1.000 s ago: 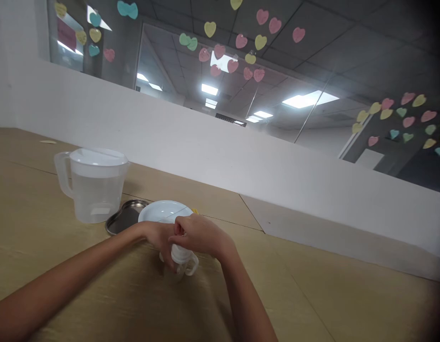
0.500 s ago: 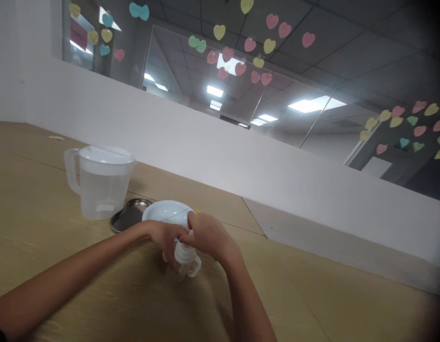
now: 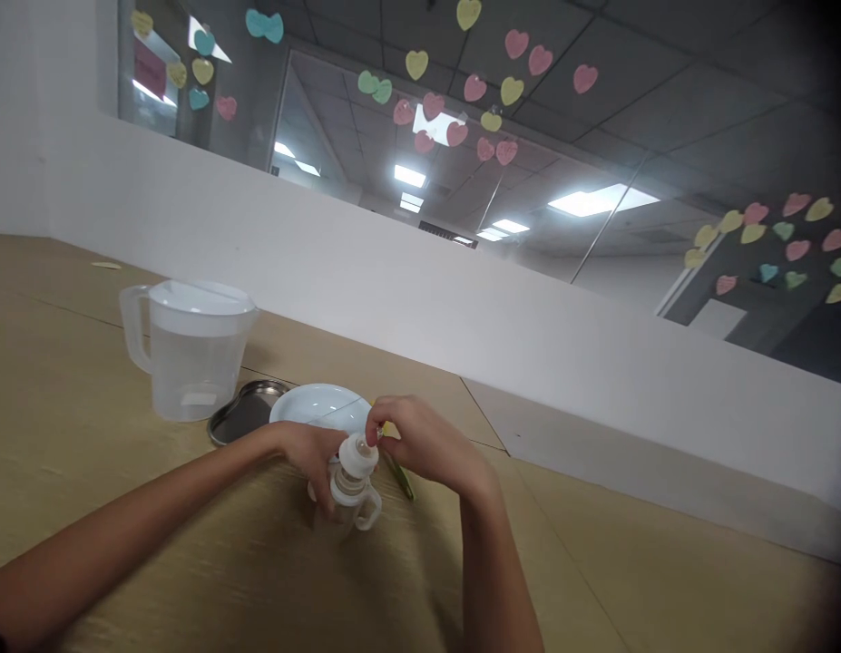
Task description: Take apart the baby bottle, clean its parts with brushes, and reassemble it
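A clear baby bottle [image 3: 350, 482] with white side handles stands tilted just in front of the white plate, my left hand [image 3: 315, 458] wrapped round its far left side. Over its neck sits a white collar [image 3: 358, 456] with a clear teat, leaning to the right. I cannot tell whether the collar is loose from the bottle. My right hand [image 3: 420, 440] pinches the teat's tip between thumb and fingers. Partly behind that hand lies a thin green and yellow object [image 3: 402, 479], its kind unclear.
A lidded clear plastic jug [image 3: 195, 358] stands at the left. Right of it lie a dark metal tray [image 3: 247, 413] and a white plate [image 3: 317, 399] with a thin clear rod across it. A white wall [image 3: 366, 281] runs along the table's [image 3: 121, 472] back edge.
My right hand has moved slightly right and up from the bottle's top, uncovering the white collar. The green and yellow object shows more now. My left hand stays on the bottle.
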The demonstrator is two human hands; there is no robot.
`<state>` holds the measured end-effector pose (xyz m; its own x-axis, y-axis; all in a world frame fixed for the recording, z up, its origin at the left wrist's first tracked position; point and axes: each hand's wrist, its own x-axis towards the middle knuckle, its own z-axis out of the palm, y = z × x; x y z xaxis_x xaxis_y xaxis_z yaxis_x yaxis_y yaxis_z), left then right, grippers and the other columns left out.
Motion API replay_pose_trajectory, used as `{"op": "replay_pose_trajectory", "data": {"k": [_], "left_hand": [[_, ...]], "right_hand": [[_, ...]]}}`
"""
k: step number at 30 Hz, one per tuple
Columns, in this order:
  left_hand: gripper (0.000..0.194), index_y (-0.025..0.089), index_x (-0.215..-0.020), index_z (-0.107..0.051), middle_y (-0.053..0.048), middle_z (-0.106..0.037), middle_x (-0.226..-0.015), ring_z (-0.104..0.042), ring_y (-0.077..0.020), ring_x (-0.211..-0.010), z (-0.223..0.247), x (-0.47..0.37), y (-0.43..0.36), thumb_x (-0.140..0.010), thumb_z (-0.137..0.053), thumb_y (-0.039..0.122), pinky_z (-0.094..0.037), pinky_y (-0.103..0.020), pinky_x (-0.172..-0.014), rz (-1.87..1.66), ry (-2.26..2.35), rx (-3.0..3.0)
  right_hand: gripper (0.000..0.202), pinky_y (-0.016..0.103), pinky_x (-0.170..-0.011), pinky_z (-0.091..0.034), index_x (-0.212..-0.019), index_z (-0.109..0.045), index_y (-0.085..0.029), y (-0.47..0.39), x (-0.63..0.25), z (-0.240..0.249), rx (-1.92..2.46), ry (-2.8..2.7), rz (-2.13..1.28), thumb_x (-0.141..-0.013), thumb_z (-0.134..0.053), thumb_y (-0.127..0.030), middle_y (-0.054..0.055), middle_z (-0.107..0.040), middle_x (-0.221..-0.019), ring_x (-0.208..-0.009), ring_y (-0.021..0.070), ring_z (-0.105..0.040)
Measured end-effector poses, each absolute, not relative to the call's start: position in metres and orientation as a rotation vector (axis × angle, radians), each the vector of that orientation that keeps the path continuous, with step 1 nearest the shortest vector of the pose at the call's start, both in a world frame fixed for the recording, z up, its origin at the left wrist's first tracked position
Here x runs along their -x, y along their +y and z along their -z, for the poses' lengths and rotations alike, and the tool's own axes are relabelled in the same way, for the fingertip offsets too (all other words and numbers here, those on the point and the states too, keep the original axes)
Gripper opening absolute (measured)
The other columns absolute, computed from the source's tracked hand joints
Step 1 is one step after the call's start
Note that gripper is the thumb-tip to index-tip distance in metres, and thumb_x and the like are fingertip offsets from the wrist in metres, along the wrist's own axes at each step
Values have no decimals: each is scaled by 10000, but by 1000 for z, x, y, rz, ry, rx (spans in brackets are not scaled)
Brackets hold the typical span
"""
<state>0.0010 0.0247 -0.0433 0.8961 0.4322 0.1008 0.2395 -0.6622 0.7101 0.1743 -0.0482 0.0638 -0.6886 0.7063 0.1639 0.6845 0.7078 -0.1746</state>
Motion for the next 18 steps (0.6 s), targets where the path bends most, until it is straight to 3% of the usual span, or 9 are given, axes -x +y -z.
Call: {"op": "replay_pose_trajectory", "data": {"k": [4, 7, 10, 14, 18], "left_hand": [[899, 207, -1276, -425, -38, -534, -1200, -473, -249, -1129, 39, 3, 23, -476, -824, 300, -363, -301, -976, -233, 519, -2304], [884, 219, -1271, -436, -35, -541, -1187, -493, -245, -1102, 28, 7, 21, -481, -824, 299, -375, -309, -956, -196, 593, -2291], [703, 220, -1192, -517, -33, -560, -1178, -505, -223, -1086, 10, 13, 19, -553, -793, 323, -388, -301, -937, -315, 579, -2275], [315, 185, -1045, -627, -41, -630, -1076, -546, -186, -1025, -13, 21, 15, -788, -600, 365, -399, -298, -915, -627, 534, -2174], [326, 169, -998, -678, -54, -685, -984, -591, -184, -931, -17, 28, 20, -821, -549, 410, -438, -290, -828, -777, 647, -2086]], "right_hand": [[180, 239, -706, -399, -801, -615, -182, -60, -179, -77, 1087, -2551, -110, -760, -530, -29, 1, -635, -848, -796, 127, -554], [148, 256, -734, -419, -825, -616, -193, -67, -183, -83, 1074, -2438, -51, -782, -545, -70, 3, -643, -861, -809, 135, -574], [113, 272, -774, -433, -845, -617, -205, -70, -187, -85, 1042, -2302, 15, -800, -558, -119, 6, -652, -882, -846, 145, -588], [89, 277, -787, -445, -850, -615, -209, -70, -187, -85, 1010, -2150, 92, -809, -558, -153, 9, -661, -889, -856, 151, -599], [69, 299, -779, -448, -828, -617, -205, -66, -187, -85, 1045, -2092, 119, -805, -556, -182, 19, -667, -881, -851, 169, -602]]}}
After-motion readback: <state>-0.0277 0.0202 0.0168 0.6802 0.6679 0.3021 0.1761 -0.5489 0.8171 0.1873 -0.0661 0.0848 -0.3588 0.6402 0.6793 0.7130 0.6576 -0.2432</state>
